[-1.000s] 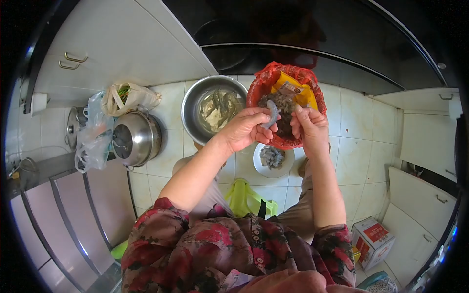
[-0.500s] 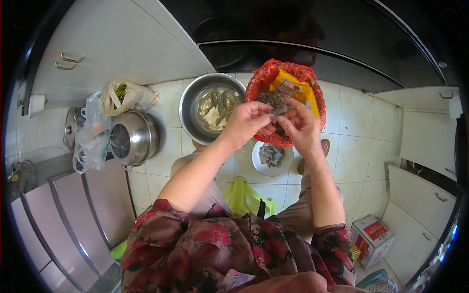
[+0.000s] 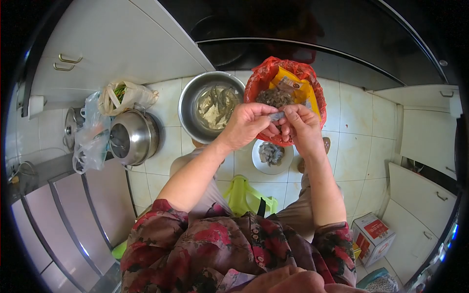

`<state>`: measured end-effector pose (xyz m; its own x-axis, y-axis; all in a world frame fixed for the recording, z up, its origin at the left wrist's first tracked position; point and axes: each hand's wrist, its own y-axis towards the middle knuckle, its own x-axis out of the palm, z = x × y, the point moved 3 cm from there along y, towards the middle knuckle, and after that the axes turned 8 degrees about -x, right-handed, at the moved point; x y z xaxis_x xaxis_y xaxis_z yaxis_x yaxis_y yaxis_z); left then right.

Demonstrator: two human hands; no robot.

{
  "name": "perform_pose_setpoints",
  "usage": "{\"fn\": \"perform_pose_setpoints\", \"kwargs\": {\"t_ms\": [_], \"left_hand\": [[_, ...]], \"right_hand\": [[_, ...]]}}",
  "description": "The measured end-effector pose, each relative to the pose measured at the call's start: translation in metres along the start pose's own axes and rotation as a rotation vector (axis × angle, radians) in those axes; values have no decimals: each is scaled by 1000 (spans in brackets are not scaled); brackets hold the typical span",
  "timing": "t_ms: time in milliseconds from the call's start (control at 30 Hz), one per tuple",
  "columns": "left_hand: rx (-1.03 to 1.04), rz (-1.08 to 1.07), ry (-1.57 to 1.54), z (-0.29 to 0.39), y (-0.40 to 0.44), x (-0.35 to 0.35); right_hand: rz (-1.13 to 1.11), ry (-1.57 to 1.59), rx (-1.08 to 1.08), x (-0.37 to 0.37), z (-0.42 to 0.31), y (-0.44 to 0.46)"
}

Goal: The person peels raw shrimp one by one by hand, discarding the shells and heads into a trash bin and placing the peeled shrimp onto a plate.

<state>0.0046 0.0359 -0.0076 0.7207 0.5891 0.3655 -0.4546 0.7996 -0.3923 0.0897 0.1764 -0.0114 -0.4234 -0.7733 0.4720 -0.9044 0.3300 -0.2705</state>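
A grey shrimp [image 3: 276,116] is pinched between my left hand [image 3: 249,126] and my right hand [image 3: 303,128], with the fingers of both closed on it. Both hands are over the near edge of a bin lined with a red bag [image 3: 261,75], which holds shrimp shells [image 3: 274,97] and a yellow packet [image 3: 298,87]. Below the hands, a white plate [image 3: 284,165] on the floor bears peeled shrimp [image 3: 271,153]. To the left, a metal basin [image 3: 188,117] contains whole shrimp [image 3: 217,102] in water.
A steel pot [image 3: 131,139], a cloth bag [image 3: 139,100] with greens and a clear plastic bag [image 3: 92,146] stand at the left. A green plastic stool [image 3: 240,195] is between my legs. White cabinets and a carton [image 3: 373,237] are at the right.
My hands have come together over the bin. My right hand has moved left onto the shrimp, which earlier lay in my left hand alone.
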Motion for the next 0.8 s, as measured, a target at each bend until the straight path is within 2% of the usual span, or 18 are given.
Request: {"fn": "perform_pose_setpoints", "kwargs": {"t_ms": [333, 533, 800], "left_hand": [[20, -30, -101, 0, 0, -2], [48, -29, -17, 7, 0, 1], [36, -10, -60, 8, -1, -2]], "right_hand": [[-26, 227, 38, 2, -1, 1], [2, 212, 70, -2, 0, 0], [-21, 96, 73, 4, -5, -4]]}}
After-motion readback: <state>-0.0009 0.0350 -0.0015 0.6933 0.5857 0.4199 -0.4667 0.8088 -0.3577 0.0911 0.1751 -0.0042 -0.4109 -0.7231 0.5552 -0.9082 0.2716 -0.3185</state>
